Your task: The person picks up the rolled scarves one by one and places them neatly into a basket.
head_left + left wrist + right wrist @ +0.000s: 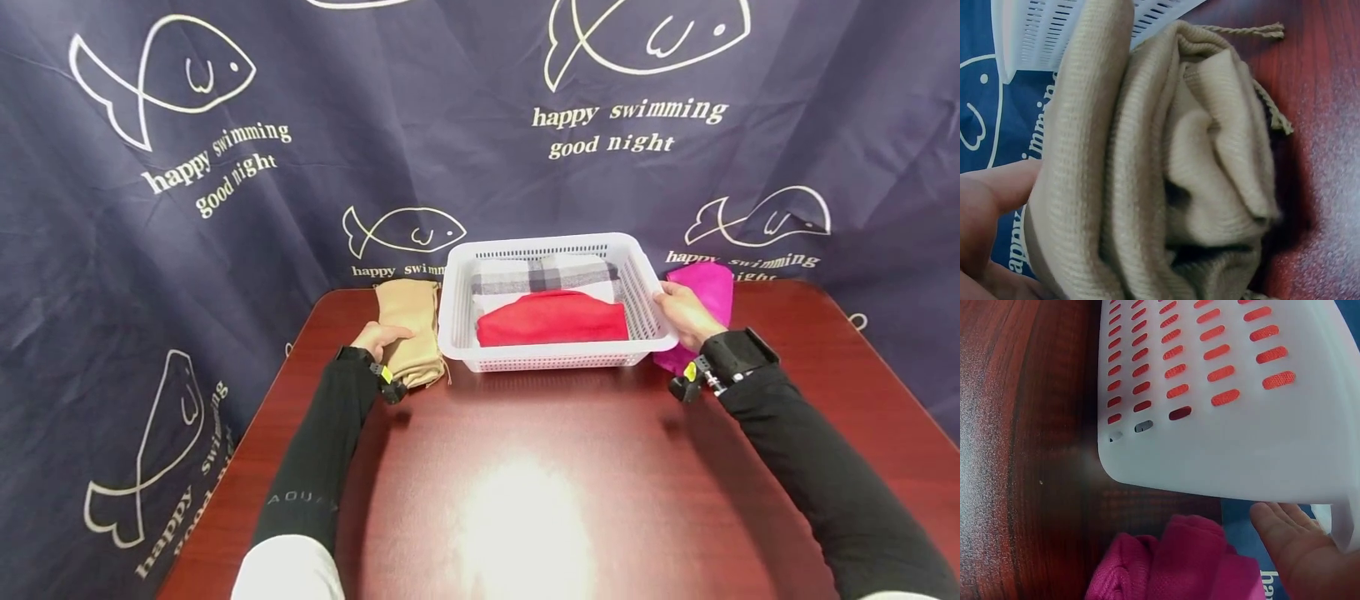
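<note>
A white plastic basket (562, 358) with slotted walls stands at the back of the table, holding a folded red cloth (555, 321) and a grey-and-white checked cloth (510, 275). At its right rim, my right hand (686, 312) grips the basket; in the right wrist view the fingers (1279, 528) reach past the end wall beneath the rim. To the basket's left lies a folded beige scarf (412, 312) with twisted fringes. My left hand (378, 337) holds this scarf by its left side, the far fingers hidden behind the folds (1079, 150).
A folded magenta cloth (708, 287) lies right of the basket, partly behind my right hand. The reddish-brown table (420, 467) has a bright glare patch near the front. A dark blue curtain (465, 125) printed with fish hangs close behind the table and along its left.
</note>
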### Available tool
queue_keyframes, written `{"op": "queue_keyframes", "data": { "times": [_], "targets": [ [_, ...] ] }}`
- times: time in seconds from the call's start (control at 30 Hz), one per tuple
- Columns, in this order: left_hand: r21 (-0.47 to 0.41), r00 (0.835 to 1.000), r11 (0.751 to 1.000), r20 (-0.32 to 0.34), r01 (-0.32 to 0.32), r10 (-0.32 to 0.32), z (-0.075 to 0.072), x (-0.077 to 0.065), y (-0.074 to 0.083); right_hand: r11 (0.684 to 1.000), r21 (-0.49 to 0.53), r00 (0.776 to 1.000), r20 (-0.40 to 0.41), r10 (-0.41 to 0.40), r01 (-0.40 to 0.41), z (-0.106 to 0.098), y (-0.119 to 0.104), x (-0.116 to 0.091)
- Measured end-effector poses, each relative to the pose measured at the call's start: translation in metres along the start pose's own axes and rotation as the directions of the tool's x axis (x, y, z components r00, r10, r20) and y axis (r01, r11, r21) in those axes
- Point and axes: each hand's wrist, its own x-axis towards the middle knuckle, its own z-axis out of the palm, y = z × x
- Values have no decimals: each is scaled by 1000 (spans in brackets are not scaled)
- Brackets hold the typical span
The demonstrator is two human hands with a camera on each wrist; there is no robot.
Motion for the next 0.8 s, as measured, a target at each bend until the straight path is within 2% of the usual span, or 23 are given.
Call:
{"op": "queue_keyframes", "data": {
  "times": [0.23,0.53,0.67,0.8],
  "targets": [
    [9,1000,1000,16,-15,15,-1,-3,1,1000,7,1000,3,11,-11,-1,-2,2],
    [-94,997,996,71,-8,15,1,-9,-12,1000,9,1000,18,16,-16,1,7,0],
    [-59,998,998,52,-16,19,0,-7,-13,1000,0,1000,10,16,-16,1,7,-1],
    [-52,998,999,62,-13,16,0,-9,-10,1000,3,1000,0,14,-14,0,4,-1]
  ]
}}
